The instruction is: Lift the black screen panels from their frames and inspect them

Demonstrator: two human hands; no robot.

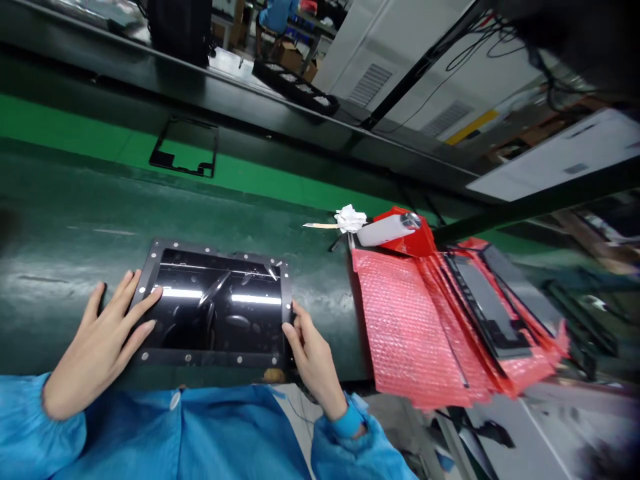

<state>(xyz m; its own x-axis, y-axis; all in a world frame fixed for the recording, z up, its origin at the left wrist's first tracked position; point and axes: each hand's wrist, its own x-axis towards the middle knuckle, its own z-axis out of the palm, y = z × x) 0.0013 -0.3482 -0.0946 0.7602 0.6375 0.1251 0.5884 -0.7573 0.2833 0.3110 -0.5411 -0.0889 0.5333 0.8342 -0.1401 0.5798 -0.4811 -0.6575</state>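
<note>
Seemingly to steady the framed panel (225, 333), the left hand (105, 341) rests on it, grip apart, while the right hand (313, 353) clamps the opposite edge.

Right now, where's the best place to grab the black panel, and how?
Probably by the rim at both short ends, one hand from the left and one from the right. The panel lies flat on the table, wider than deep, and gripping its shiny middle might smudge it.
</note>
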